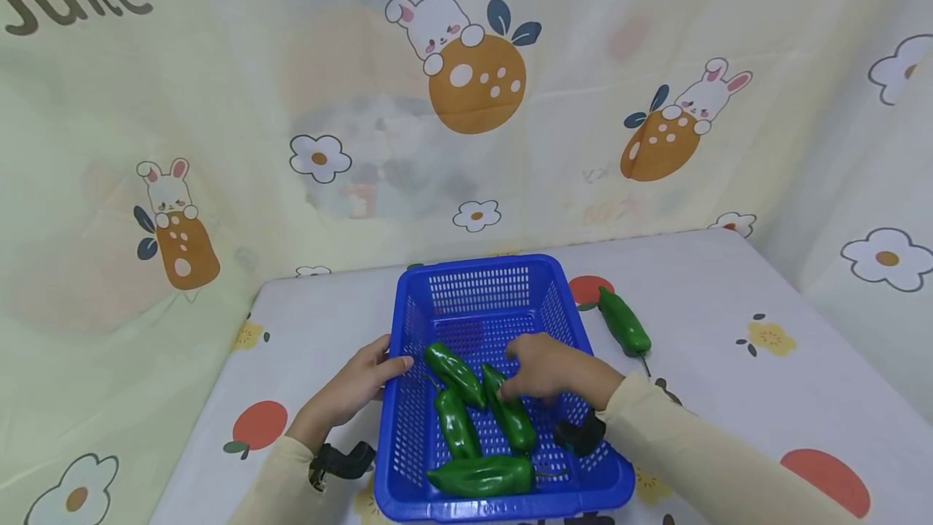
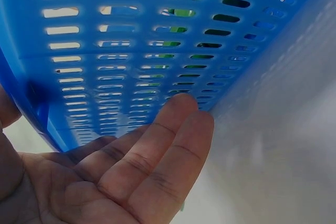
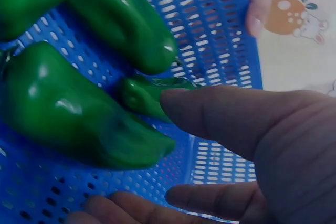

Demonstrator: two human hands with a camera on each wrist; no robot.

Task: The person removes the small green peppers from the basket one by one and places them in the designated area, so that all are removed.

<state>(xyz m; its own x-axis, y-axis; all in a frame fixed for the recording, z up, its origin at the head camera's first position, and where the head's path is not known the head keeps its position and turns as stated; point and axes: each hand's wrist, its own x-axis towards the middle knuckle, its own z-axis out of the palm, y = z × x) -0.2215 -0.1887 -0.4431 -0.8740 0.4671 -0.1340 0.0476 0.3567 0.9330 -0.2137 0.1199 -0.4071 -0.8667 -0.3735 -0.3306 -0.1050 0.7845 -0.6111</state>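
Several green peppers lie in a blue plastic basket [image 1: 386, 460]. One pepper [image 1: 484, 476] lies crosswise at the near end, two peppers are at the left, and another pepper [image 1: 516, 425] is in the middle. My left hand [image 1: 355, 383] holds the basket's left side, thumb over the rim; in the left wrist view its fingers [image 2: 173, 166] lie against the slotted outer wall. Inside the basket, my right hand [image 1: 547, 367] hovers at the middle pepper. The right wrist view shows its thumb [image 3: 226, 111] and fingers apart, with a pepper [image 3: 68, 108] beyond them, not gripped.
Outside the basket, to its right, a single green pepper [image 1: 624, 322] lies on the patterned tablecloth [image 1: 714, 306]. A printed curtain [image 1: 568, 185] hangs behind the table. Each wrist wears a black strap; the right one [image 1: 581, 432] is over the basket's near right side.
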